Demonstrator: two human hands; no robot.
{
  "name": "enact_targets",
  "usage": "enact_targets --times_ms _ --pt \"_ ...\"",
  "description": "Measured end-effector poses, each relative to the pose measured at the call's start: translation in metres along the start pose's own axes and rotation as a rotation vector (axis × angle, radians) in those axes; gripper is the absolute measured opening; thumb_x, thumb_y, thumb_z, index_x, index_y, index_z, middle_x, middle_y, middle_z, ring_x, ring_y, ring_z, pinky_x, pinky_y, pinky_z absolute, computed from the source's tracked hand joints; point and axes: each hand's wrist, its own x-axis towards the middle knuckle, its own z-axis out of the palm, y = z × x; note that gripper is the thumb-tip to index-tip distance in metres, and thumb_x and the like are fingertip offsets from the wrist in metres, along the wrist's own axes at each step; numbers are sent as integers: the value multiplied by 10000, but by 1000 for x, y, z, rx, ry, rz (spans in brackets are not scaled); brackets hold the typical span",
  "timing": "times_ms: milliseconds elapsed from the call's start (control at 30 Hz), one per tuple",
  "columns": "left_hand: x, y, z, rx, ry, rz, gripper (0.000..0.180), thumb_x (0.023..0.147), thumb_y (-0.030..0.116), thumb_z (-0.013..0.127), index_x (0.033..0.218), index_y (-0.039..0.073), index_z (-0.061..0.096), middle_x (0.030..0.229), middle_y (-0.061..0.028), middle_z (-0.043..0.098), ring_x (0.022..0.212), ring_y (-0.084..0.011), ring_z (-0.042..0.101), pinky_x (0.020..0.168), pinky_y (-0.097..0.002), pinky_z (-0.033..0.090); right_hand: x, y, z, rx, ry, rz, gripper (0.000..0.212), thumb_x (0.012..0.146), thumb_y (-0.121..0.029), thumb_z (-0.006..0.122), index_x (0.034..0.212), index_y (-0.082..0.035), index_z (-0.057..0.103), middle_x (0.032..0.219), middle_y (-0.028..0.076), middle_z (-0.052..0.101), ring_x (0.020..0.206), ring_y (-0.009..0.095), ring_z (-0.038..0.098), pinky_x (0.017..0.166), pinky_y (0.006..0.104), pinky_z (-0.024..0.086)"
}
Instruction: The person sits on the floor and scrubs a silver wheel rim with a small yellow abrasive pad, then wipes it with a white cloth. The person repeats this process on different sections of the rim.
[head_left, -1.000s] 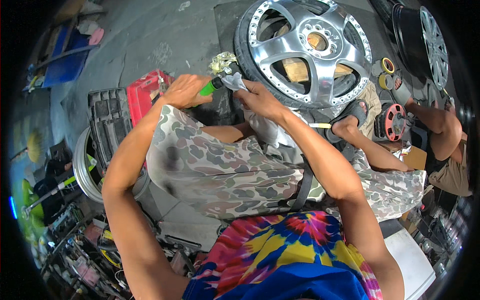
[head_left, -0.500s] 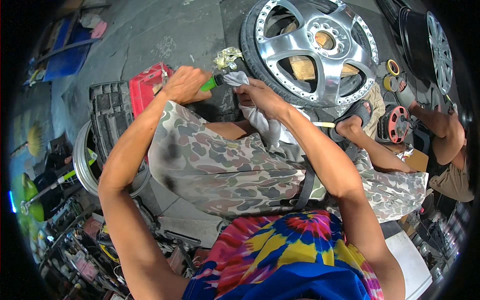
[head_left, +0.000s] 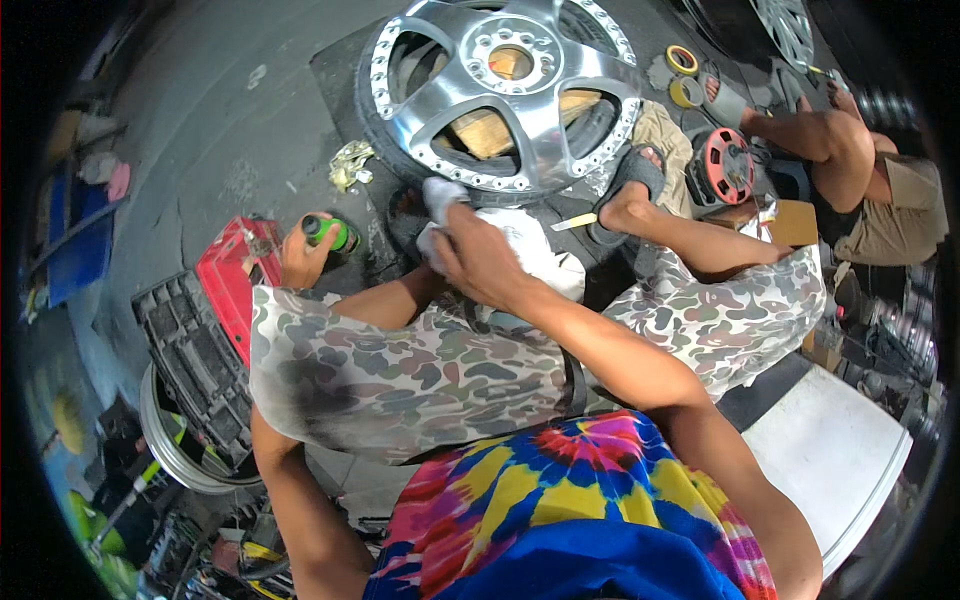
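Left hand (head_left: pixel 298 258): it was closed round a small green spray can (head_left: pixel 332 234), fingers wrapped about the body, low beside the left knee.
Green spray can: it lay tilted in that grip with its dark cap end pointing away from the person, just above the concrete floor (head_left: pixel 230 130); what it held could not be told.
Right hand (head_left: pixel 478 262): it was bunched on a white cloth (head_left: pixel 520 250), fingers curled over the fabric and pressing it down, just below the rim of the wheel.
White cloth: one corner stuck up past the knuckles toward the wheel, and the rest spread under and behind the hand onto the lap.
Alloy wheel (head_left: pixel 510 95): a polished silver wheel with broad spokes and a ring of bolts round its lip lay flat, face up, on a dark mat in front of the person.
Inside the wheel: pale wooden blocks (head_left: pixel 490 130) showed through the gaps between the spokes.
Red case (head_left: pixel 228 280): it stood just left of the left hand, touching a black plastic crate (head_left: pixel 190 360).
Black crate: its grid side faced up, and nothing could be made out within it.
Tape rolls (head_left: pixel 684 75): two yellow rings lay on the floor to the right of the wheel.
Red cable reel (head_left: pixel 727 165): it stood near the person's right foot.
Other person (head_left: pixel 850 160): they sat at the far right, well apart from the wheel.
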Motion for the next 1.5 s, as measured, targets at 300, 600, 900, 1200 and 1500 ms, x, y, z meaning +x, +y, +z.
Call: enact_targets --times_ms 300,600,900,1200,1500 --pt "-29 -90 17 -316 251 -661 450 970 341 802 1304 57 698 941 -88 738 801 -188 703 677 -349 590 -10 60 -60 -492 242 219 266 1006 -166 612 1133 41 504 1032 369 663 831 563 666 719 630 531" --pt "-29 -107 6 -257 172 -709 581 884 372 890 1335 56 706 853 -62 729 678 -115 680 537 -279 558 3 70 -54 -438 314 187 281 988 -132 619 1145 64 493 1002 353 676 823 555 684 708 631 549" --pt "-26 -87 1 -227 147 -736 586 851 370 919 1309 69 710 918 -79 730 698 -144 692 563 -297 578 12 65 -48 -380 328 256 274 992 -123 622 1122 77 486 961 349 678 857 551 682 728 618 554" --pt "-31 -78 -4 -202 185 -657 656 793 414 958 1297 69 718 934 -38 723 665 -115 650 524 -283 506 16 64 -52 -283 361 236 261 1000 -115 616 1092 90 482 903 367 674 835 572 672 734 635 532" --pt "-37 -92 -13 -149 242 -594 793 753 413 991 1369 37 662 962 -53 736 636 -96 622 535 -263 491 18 61 -48 -257 383 235 252 1003 -87 611 1093 108 481 885 378 667 823 576 667 713 632 526"
